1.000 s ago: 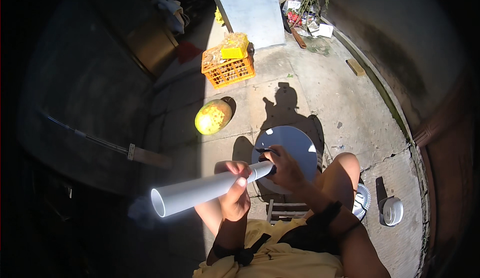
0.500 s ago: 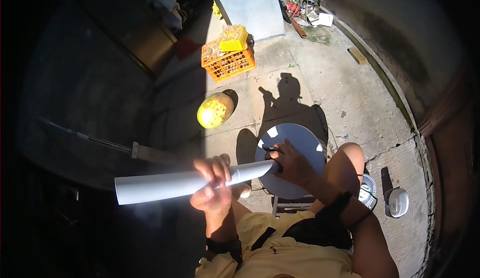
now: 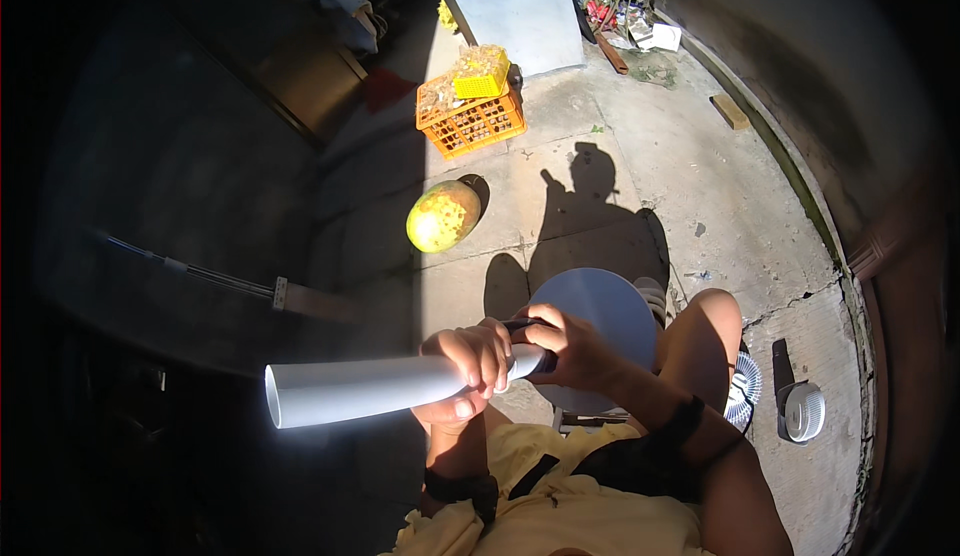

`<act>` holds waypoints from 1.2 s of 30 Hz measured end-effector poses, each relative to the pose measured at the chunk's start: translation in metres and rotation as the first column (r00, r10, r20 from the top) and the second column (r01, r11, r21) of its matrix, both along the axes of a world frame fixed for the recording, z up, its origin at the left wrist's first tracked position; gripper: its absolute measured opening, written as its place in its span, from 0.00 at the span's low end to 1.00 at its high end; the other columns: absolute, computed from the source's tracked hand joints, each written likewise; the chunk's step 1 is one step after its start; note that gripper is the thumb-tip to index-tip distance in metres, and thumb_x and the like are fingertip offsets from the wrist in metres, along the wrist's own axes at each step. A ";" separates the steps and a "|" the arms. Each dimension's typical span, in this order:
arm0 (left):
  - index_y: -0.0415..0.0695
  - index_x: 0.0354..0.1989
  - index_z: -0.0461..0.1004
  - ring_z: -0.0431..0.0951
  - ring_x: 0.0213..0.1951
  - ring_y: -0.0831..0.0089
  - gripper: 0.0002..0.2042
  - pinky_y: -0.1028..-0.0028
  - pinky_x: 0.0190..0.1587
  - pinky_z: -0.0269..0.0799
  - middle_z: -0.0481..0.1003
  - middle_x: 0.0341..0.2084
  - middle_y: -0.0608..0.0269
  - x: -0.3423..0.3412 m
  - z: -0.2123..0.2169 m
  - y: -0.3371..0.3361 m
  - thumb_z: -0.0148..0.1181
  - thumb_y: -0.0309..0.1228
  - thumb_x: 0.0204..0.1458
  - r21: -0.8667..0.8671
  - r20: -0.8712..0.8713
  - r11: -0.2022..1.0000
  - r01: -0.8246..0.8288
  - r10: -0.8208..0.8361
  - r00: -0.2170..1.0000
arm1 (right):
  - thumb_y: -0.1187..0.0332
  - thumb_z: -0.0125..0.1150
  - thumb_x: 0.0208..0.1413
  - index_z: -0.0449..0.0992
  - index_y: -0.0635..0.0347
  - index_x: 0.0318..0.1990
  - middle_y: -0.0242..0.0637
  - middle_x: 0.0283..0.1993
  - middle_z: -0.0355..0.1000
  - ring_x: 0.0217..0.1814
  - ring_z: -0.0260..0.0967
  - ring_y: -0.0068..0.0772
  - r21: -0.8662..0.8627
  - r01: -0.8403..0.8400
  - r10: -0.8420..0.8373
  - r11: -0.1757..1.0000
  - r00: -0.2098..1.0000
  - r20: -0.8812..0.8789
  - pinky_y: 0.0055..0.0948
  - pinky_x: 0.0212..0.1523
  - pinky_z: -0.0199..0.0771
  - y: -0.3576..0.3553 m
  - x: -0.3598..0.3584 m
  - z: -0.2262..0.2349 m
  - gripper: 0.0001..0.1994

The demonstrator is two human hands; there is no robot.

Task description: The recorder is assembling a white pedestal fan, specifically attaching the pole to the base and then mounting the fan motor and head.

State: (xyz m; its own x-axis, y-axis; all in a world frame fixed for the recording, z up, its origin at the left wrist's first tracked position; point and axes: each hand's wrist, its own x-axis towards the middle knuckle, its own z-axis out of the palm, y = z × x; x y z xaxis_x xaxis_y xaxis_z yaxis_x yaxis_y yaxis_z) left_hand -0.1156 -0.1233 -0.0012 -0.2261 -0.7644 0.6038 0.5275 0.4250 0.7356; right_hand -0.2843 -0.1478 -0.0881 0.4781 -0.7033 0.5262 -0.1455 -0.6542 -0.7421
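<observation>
A long white tube [image 3: 350, 392] lies across in front of me, its wide hollow end pointing left into the shade. My left hand [image 3: 464, 368] is wrapped round the tube near its narrower right part. Close beside it, my right hand [image 3: 568, 348] grips the dark piece [image 3: 543, 360] at the tube's right end; its fingers partly hide that piece, so I cannot make out its kind. Below and beyond my hands stands a round pale stool top [image 3: 600, 306], partly covered by the right hand and forearm.
A large yellow-green gourd [image 3: 443, 217] lies on the concrete ahead. Behind it an orange crate [image 3: 473, 126] carries a small yellow basket [image 3: 482, 78]. At right are a white round fan-like object [image 3: 803, 412] and a brick [image 3: 730, 111] near the wall. Deep shade covers the left side.
My left hand has slid along the tube toward my right hand, and its fingers have closed round it. The tube has shifted slightly right and down, and my right hand has moved down a little.
</observation>
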 end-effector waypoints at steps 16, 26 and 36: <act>0.45 0.36 0.66 0.63 0.27 0.75 0.14 0.70 0.41 0.61 0.62 0.21 0.67 -0.013 0.007 -0.001 0.61 0.40 0.51 0.304 -0.116 0.759 -0.576 0.630 0.768 | 0.72 0.76 0.32 0.75 0.56 0.45 0.46 0.53 0.67 0.52 0.69 0.54 0.125 0.245 -0.217 0.961 0.955 -0.200 0.44 0.51 0.73 0.008 -0.030 -0.081 0.26; 0.36 0.35 0.69 0.73 0.32 0.67 0.15 0.70 0.40 0.68 0.71 0.27 0.56 -0.039 -0.052 0.003 0.65 0.25 0.39 0.280 -0.049 0.887 -0.367 0.395 0.917 | 0.70 0.74 0.39 0.71 0.61 0.50 0.46 0.56 0.64 0.56 0.66 0.54 0.113 0.050 -0.064 0.992 0.991 0.120 0.42 0.54 0.71 0.006 0.014 0.009 0.28; 0.40 0.66 0.52 0.62 0.61 0.63 0.42 0.65 0.67 0.47 0.64 0.55 0.52 -0.005 -0.096 -0.011 0.54 0.20 0.33 0.186 0.417 0.876 -0.445 0.340 0.843 | 0.72 0.72 0.38 0.72 0.64 0.43 0.44 0.47 0.69 0.49 0.69 0.45 0.429 0.224 -0.329 0.875 0.926 0.187 0.36 0.49 0.71 -0.009 -0.011 0.004 0.22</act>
